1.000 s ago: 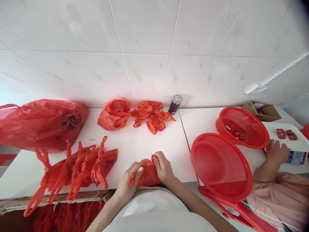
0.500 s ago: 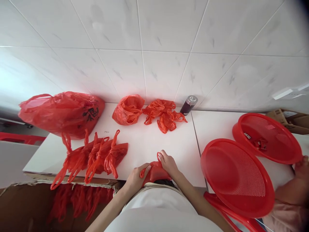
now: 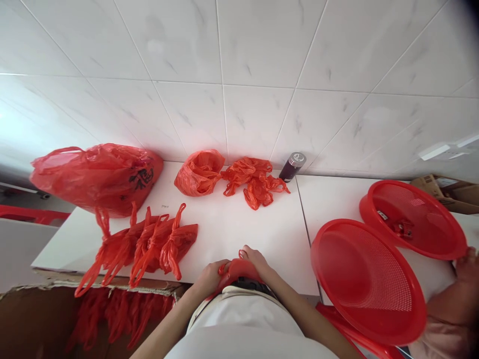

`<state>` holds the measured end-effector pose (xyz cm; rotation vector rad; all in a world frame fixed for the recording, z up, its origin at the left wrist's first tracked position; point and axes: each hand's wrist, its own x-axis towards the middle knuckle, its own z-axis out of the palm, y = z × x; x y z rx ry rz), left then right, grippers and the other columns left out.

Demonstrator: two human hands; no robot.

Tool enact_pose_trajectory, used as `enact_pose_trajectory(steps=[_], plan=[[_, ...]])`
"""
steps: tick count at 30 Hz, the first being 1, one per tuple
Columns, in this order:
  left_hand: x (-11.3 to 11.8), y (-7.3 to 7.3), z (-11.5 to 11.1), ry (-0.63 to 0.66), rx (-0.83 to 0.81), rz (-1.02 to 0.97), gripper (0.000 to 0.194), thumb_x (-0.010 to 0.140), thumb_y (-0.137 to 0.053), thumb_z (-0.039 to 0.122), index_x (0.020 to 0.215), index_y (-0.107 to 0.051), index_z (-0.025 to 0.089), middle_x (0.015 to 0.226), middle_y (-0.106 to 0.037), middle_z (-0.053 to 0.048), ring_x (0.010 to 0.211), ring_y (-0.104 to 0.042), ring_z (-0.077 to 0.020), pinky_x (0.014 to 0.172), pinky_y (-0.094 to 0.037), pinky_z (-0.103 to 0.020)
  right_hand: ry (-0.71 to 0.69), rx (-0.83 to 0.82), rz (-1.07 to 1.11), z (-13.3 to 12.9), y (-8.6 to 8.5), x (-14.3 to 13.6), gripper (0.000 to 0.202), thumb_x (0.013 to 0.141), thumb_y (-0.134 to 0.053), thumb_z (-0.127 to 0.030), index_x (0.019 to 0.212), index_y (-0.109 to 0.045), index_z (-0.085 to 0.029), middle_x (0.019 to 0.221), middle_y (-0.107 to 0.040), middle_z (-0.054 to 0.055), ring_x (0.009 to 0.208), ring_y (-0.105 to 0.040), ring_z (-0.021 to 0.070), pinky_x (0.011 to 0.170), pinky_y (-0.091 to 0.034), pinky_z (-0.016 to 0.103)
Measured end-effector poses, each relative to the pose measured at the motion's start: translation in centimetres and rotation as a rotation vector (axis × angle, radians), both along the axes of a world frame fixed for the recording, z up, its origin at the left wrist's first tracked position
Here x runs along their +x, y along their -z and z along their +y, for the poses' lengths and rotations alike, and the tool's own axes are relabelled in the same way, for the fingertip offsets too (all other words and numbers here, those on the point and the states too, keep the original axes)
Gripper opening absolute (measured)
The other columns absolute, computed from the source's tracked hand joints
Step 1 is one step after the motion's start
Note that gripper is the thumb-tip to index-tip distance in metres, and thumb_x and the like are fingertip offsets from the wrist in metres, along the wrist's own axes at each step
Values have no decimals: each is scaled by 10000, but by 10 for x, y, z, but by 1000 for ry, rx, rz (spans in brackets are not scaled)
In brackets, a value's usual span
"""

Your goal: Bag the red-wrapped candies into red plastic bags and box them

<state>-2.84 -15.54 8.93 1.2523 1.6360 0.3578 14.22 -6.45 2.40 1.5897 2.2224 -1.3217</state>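
Close against my body at the table's front edge, I hold a red plastic bag [image 3: 239, 269] between both hands. My left hand [image 3: 210, 275] is closed on its left side, and my right hand [image 3: 255, 259] grips a handle loop at its right. The bag's lower part is hidden by my waist. To the left lie several knotted red plastic bags [image 3: 178, 244] in an overlapping row, their handles sticking out. Loose crumpled red bags [image 3: 258, 182] and an open-mouthed red bag [image 3: 200, 173] sit near the wall, beyond my hands.
A large red bag [image 3: 97, 177] stands at the back left, and a dark cylinder [image 3: 292, 167] by the wall. Below left, a cardboard box [image 3: 37, 319] holds more red bags. Red baskets [image 3: 368, 279] are at right, near another person's hand [image 3: 467, 267] and a carton [image 3: 445, 192].
Both my hands and the bag have moved slightly down, closer to my body. The bag now looks flatter, and the view has shifted a little.
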Motion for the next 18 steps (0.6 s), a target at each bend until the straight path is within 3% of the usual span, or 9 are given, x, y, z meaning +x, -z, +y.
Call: enact_pose_trajectory(steps=[3,7,10,12,15,18], plan=[[8,-3,-3,-70,34,15,423,932,-352,452,1069,-692,240,1016,-755,-58,964,-682,-237,867,-482,-324,72,101,54,8,-7,2,264,971,-327,-343,889,-551,-229,660,-573,-2,612,-522,162,567,-255,248],[13,-16,-1,-259,152,-81,479,950,-308,514,1185,-631,252,1187,-702,-44,1113,-630,-209,963,-457,-309,182,259,154,34,-25,4,346,992,-224,-449,966,-510,-256,724,-585,-3,657,-539,179,604,-277,255],[13,-27,5,-330,236,-175,496,942,-321,536,1205,-613,232,1167,-705,-70,1041,-656,-211,897,-495,-307,243,334,210,60,-35,1,355,979,-223,-482,968,-499,-259,717,-570,-1,642,-525,189,610,-286,264],[14,-32,7,-320,254,-202,489,942,-316,543,1138,-624,217,1040,-734,-75,904,-681,-204,789,-519,-292,288,361,236,75,-39,0,360,973,-218,-488,958,-492,-254,682,-544,-3,614,-503,191,608,-294,272],[15,-36,6,-330,234,-188,446,941,-317,553,856,-588,209,695,-685,-21,629,-635,-173,603,-483,-256,385,373,266,92,-44,1,410,975,-141,-490,961,-467,-243,696,-535,12,639,-507,198,629,-335,285],[15,-38,0,-373,257,-135,424,930,-336,567,738,-491,223,595,-590,19,554,-568,-154,542,-433,-238,436,316,297,101,-49,4,462,974,-58,-476,940,-450,-233,748,-559,36,698,-537,190,664,-391,284]])
